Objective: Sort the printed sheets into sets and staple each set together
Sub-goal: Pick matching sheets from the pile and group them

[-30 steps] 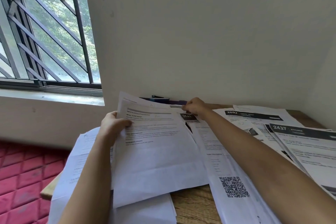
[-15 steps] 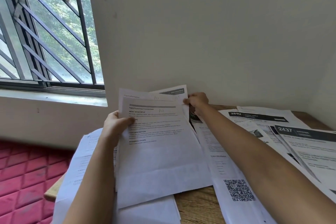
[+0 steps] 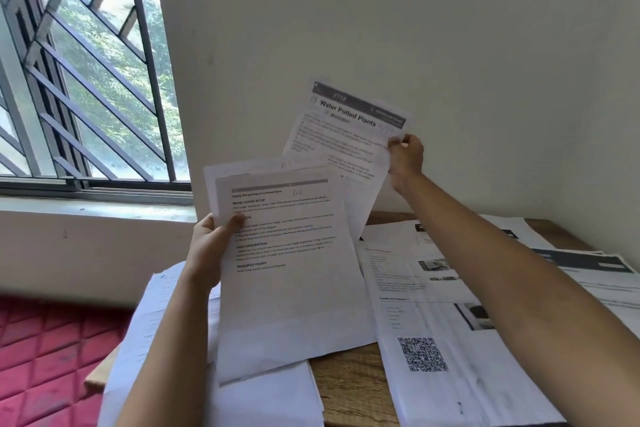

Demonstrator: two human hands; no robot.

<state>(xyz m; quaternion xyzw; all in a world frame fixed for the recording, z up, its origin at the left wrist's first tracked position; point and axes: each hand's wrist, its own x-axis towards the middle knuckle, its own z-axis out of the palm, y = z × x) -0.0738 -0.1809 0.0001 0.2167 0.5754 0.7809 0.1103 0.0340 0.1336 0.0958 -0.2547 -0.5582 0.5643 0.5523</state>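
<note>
Your left hand (image 3: pixel 207 246) grips a stack (image 3: pixel 294 288) over the desk's (image 3: pixel 349 388) left edge. Your right hand (image 3: pixel 405 158) pinches one sheet (image 3: pixel 346 135), held above the far edge.

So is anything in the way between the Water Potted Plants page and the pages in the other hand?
Nothing visible is. The right hand pinches the Water Potted Plants sheet up in the air, and its lower edge dips behind the set of sheets that the left hand holds.
</note>
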